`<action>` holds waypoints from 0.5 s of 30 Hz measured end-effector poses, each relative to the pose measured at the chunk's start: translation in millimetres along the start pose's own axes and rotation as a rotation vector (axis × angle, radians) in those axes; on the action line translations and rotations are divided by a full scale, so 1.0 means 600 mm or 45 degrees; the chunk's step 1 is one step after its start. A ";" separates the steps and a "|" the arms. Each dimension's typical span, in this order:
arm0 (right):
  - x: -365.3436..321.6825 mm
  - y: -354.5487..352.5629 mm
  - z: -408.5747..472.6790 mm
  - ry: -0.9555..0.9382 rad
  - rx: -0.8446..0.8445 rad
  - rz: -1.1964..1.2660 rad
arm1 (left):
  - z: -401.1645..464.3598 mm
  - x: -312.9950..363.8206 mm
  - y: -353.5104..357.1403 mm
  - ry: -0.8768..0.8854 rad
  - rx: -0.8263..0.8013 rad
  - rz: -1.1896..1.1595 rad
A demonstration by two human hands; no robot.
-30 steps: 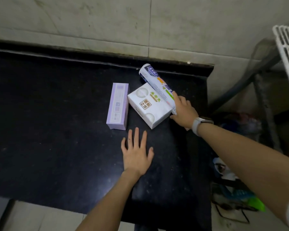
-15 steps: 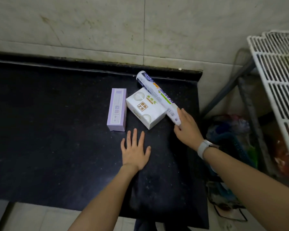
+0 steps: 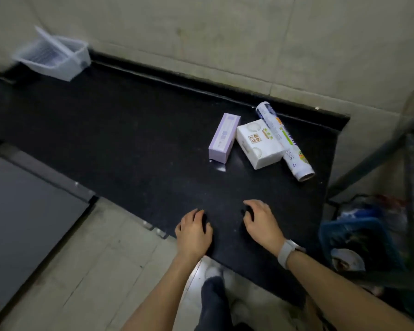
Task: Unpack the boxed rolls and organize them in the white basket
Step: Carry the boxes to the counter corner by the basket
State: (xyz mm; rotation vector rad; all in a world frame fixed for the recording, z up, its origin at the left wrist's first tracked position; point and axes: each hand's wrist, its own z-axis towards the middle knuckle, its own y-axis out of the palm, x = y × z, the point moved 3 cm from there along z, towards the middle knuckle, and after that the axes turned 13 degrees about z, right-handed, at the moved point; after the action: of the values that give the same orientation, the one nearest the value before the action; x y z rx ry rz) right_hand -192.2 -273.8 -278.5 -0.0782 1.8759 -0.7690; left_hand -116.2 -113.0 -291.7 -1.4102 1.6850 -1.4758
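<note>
On the black counter (image 3: 134,144) lie a narrow purple box (image 3: 224,137), a white box (image 3: 258,144) with printed labels, and a printed roll (image 3: 285,142) leaning along the white box's right side. The white basket (image 3: 55,58) stands at the far left against the wall, blurred. My left hand (image 3: 194,231) and my right hand (image 3: 262,223) rest near the counter's front edge with fingers curled down, well short of the boxes. Neither hand holds anything. A white watch is on the right wrist.
A tiled wall runs behind the counter. A dark appliance front (image 3: 22,223) is at lower left. To the right of the counter are a metal rack leg (image 3: 368,154) and a blue basket (image 3: 359,240) with clutter on the floor.
My right hand has let go of the roll and pulled back to the front edge. My left hand has also drawn back. The view has swung left and back, showing the white basket.
</note>
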 end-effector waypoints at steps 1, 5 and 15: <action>-0.005 0.013 -0.004 -0.001 -0.036 -0.004 | -0.009 -0.016 -0.002 -0.036 0.009 -0.007; -0.030 0.055 0.000 -0.045 -0.141 -0.102 | -0.017 -0.070 -0.018 -0.125 0.048 -0.039; -0.131 0.131 0.151 -0.141 -0.069 -0.108 | 0.156 -0.155 -0.086 -0.037 0.086 -0.019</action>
State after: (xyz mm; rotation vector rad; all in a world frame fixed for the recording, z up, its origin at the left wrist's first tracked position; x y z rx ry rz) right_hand -57.9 -223.7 -278.9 -0.2313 1.7976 -0.7560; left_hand 15.7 -61.8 -295.7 -1.4046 1.5957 -1.4991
